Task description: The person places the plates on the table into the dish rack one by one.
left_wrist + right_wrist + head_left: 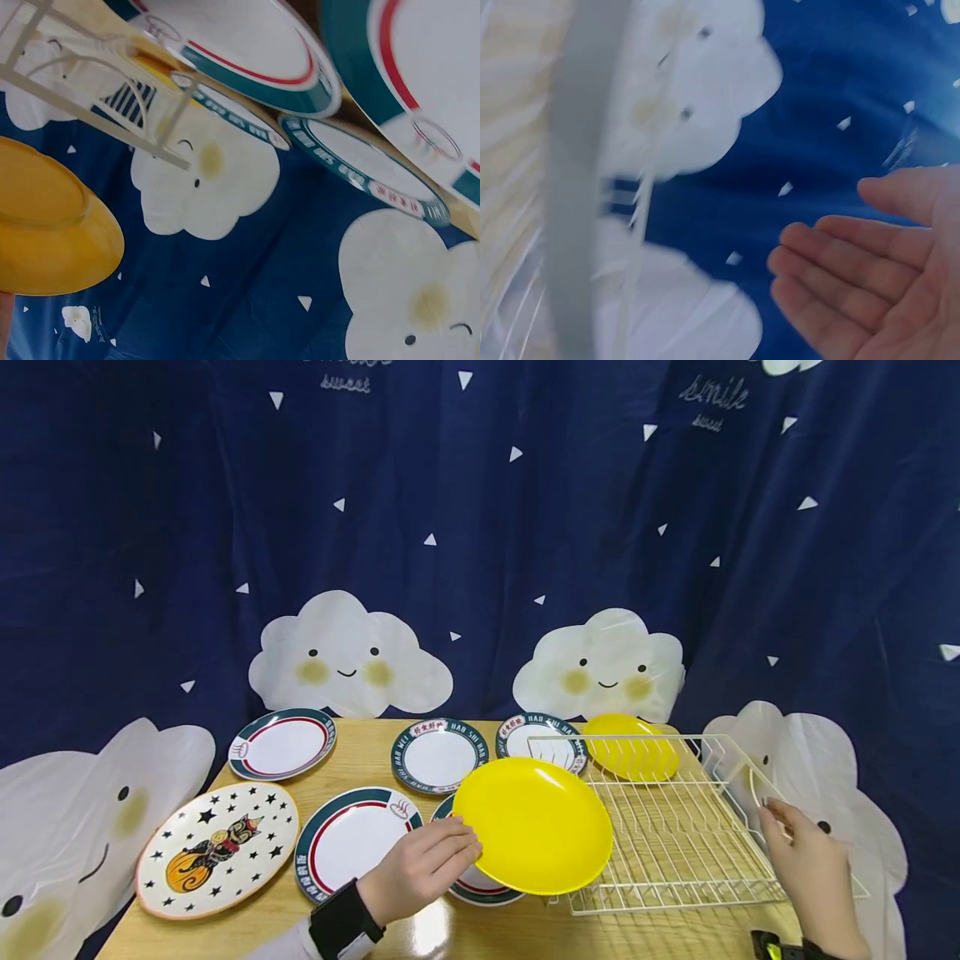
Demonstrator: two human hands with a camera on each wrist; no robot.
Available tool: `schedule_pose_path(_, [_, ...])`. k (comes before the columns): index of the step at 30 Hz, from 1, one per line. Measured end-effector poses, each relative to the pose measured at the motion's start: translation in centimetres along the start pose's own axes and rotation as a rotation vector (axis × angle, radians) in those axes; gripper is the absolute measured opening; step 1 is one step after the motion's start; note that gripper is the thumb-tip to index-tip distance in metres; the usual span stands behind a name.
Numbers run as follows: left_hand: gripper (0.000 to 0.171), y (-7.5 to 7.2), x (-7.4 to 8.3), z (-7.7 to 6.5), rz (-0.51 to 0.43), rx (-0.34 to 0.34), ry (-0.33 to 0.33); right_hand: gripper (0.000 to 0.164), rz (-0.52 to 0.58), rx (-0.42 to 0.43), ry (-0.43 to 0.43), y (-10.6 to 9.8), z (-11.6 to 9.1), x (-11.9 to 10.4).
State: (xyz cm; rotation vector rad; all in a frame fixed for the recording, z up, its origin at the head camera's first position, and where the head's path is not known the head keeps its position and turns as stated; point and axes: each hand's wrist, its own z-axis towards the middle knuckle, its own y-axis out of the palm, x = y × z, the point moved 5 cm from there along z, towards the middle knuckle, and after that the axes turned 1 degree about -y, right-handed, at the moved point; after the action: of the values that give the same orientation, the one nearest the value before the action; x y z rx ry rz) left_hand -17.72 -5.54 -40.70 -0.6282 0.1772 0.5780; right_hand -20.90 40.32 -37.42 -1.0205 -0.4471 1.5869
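Note:
My left hand holds a round yellow plate by its left rim, raised over the table and in front of the white wire dish rack. In the left wrist view the underside of this yellow plate shows, with only a sliver of the hand at the edge. Beside the rack's right side is my right hand. The right wrist view shows that hand with its fingers loosely extended, nothing in them, and a blurred rack rail a little way off.
Another yellow plate lies behind the rack. Several white plates with green rims, such as one at back left and one at front, lie on the wooden table. An oval cat-patterned plate is far left. A blue curtain hangs behind.

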Motion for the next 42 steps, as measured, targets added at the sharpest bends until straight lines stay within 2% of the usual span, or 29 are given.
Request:
schedule_pose_path(2, [0.016, 0.5, 0.5, 0.1, -0.001, 0.02, 0.014, 0.029, 0.02, 0.004, -0.019, 0.2, -0.3, -1.5])
schedule_pose_path(5, [0.015, 1.1, 1.2, 0.2, -0.001, 0.046, 0.039, 0.03, 0.062, -0.044, -0.045, 0.5, -0.7, -3.6])
schedule_pose_path(8, [0.014, 1.7, 1.7, 0.6, 0.006, 0.056, 0.065, 0.038, 0.103, -0.205, -0.052, 1.4, -1.2, -5.3])
schedule_pose_path(12, [0.016, 2.2, 2.2, 1.2, 0.01, 0.063, 0.091, 0.05, 0.152, -0.431, 0.006, 2.9, -1.9, -6.9])
schedule_pose_path(17, [0.013, 2.7, 2.4, 1.6, -0.014, 0.077, 0.061, 0.047, 0.274, -0.555, 0.078, 4.5, -2.5, -8.5])
schedule_pose_path(23, [0.012, 3.0, 2.4, 1.7, -0.031, 0.083, 0.023, 0.04, 0.308, -0.588, 0.065, 5.1, -3.0, -9.5])
schedule_pose_path(29, [0.013, 3.1, 2.5, 1.7, -0.031, 0.081, -0.001, 0.038, 0.376, -0.671, 0.073, 5.4, -3.4, -10.1])
schedule_pose_path(35, [0.014, 3.1, 2.6, 1.8, -0.039, 0.073, -0.042, 0.037, 0.537, -0.708, 0.191, 5.5, -3.6, -10.3])
schedule_pose_path(42, [0.014, 3.5, 2.7, 1.5, -0.044, 0.059, -0.084, 0.034, 0.744, -0.657, 0.219, 5.1, -3.7, -10.6])
